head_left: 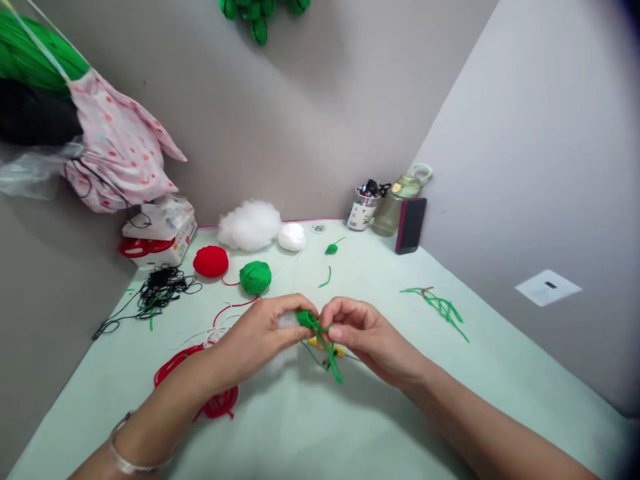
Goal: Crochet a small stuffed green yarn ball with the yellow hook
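Observation:
Between its thumb and fingers, my left hand (265,327) grips a small green crocheted piece (306,319). Some white stuffing lies just inside the curve of that hand. Close beside it, the thumb and fingertips of my right hand (365,337) pinch green yarn (332,360) coming off the piece, and a loop of it hangs below. Under the hands a yellow-handled tool with a thin metal shaft (354,359) is partly hidden. A green yarn ball (255,277) sits beyond my left hand, and red yarn strands (223,402) lie under my left forearm.
At the back are a red yarn ball (211,261), white stuffing (250,225), a white yarn ball (291,237), a pen cup (362,212), a bottle (387,215) and a phone (411,227). Tangled black cord (167,288) lies left, green yarn scraps (443,308) right. Bags (117,143) hang upper left.

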Tool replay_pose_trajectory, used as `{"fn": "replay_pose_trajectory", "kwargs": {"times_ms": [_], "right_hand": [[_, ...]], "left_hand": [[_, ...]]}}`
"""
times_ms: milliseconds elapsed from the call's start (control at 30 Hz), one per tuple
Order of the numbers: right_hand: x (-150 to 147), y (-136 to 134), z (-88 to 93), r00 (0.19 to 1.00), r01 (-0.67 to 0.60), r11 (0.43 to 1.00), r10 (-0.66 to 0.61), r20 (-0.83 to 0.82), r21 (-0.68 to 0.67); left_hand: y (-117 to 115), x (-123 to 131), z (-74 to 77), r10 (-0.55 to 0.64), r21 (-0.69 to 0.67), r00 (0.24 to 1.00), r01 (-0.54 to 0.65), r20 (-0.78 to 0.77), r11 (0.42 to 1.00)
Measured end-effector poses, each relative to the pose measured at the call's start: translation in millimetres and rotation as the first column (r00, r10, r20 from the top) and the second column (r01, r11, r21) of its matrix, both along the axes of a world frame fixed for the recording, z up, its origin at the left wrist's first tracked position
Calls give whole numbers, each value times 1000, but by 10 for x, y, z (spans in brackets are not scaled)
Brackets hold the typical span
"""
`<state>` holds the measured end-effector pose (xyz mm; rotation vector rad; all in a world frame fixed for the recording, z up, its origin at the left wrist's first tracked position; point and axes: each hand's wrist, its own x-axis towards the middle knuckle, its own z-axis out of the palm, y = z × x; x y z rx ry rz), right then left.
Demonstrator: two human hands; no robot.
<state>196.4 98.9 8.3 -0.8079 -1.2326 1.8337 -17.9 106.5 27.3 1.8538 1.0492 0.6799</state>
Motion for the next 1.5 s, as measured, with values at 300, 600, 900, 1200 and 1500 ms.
{"fn": "replay_pose_trajectory", "kwargs": {"times_ms": [300, 600, 900, 1200, 1500], "right_hand": [[107, 21, 26, 987, 159, 987, -159, -24, 7], [45, -15, -120, 933, -167, 980, 122, 338, 108], [69, 56, -183, 916, -13, 979, -71, 396, 206], [87, 58, -76, 980, 201, 978, -201, -9, 55], [30, 55, -174, 929, -44, 996, 12, 370, 77]], "left_hand": [[-13, 56, -173, 100, 151, 991, -86, -91, 985], [-42, 56, -200, 252, 482, 883, -33, -397, 875], [-41, 78, -279, 194, 455, 923, -23, -333, 890], [-11, 84, -353, 177, 421, 942, -43, -285, 906], [-56, 155, -419, 181, 449, 963, -75, -198, 890]]}}
